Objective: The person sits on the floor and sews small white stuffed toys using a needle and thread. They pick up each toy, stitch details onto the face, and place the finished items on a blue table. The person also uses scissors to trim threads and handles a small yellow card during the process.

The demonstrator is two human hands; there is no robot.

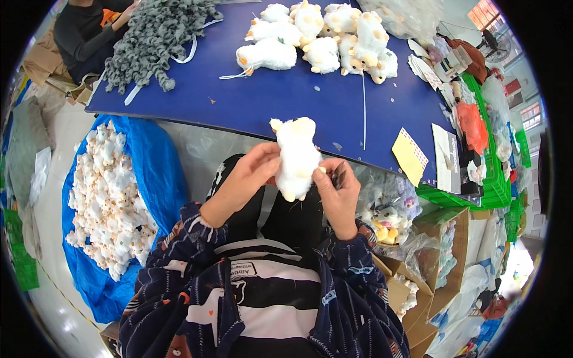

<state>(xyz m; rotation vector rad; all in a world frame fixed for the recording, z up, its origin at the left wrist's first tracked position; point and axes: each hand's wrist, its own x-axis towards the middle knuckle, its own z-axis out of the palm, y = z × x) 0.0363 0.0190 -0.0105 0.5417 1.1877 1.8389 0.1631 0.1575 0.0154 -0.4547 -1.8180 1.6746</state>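
Note:
A small white plush toy [296, 156] with cream-coloured ears and feet is held up over my lap, near the table's front edge. Its left side is gripped by my left hand [243, 184], the fingers partly behind the fluffy body. My right hand [338, 194] pinches a small cream part at the toy's lower right. Tucked in the same hand is a small dark tool [339, 175], mostly covered by the fingers; its kind is unclear. Beyond my hands, several similar white plush toys [272, 55] lie grouped on the blue table [239, 101], one trailing a white ribbon.
Grey curly plush material [158, 42] covers the table's far left, by a seated person in dark sleeves [89, 45]. Left of me, a blue sack [158, 161] holds many small white plush pieces. Cardboard boxes [444, 280] and green crates [492, 191] stand on the right.

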